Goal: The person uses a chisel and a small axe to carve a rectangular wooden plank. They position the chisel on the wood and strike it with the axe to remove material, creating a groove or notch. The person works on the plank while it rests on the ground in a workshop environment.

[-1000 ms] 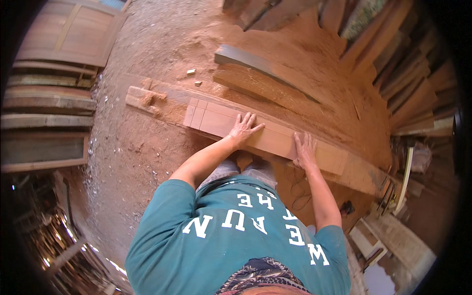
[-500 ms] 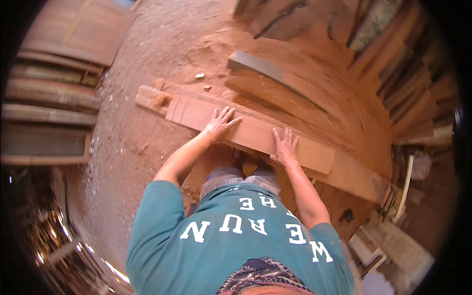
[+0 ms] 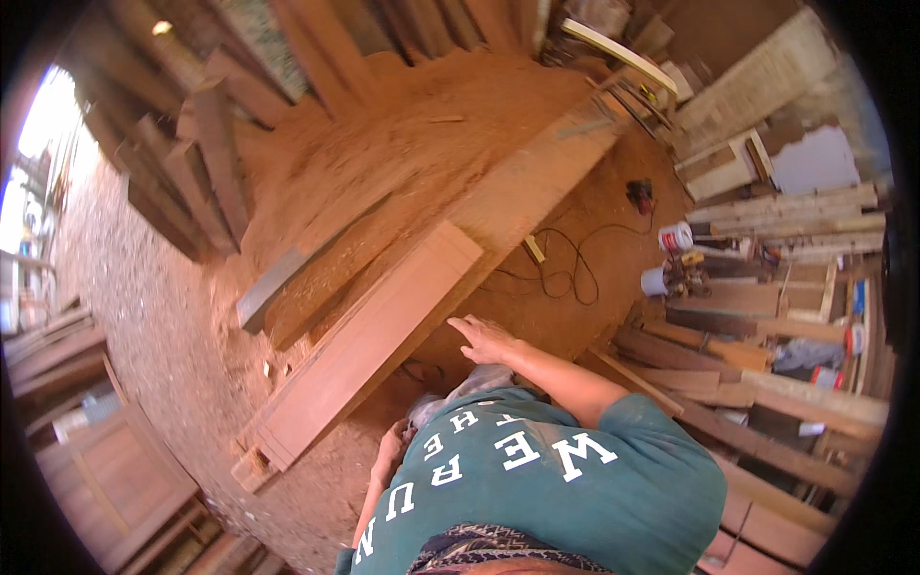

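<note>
A smooth reddish wooden board (image 3: pixel 374 340), with lines marked across it near its ends, lies on a longer, thicker wooden beam (image 3: pixel 522 187) that runs slantwise from lower left to upper right. My right hand (image 3: pixel 484 339) is just off the board's near edge, fingers stretched out and holding nothing. Down beside my thigh hangs my left hand (image 3: pixel 388 450), partly hidden by the shirt, so its fingers cannot be made out well. Curled shavings (image 3: pixel 254 460) sit at the beam's near left end.
Two rough timbers (image 3: pixel 287 278) lie in the sawdust beyond the board. A dark cable (image 3: pixel 575 273) loops across the ground toward a dark power tool (image 3: pixel 639 196). Stacked planks (image 3: pixel 767 383) fill the right side, with a white bucket (image 3: pixel 675 237) nearby. Upright boards (image 3: pixel 206 172) stand far left.
Both hands have come off the board. My left hand dropped to my side, while my right is near the board's edge. The view has swung round to the right.
</note>
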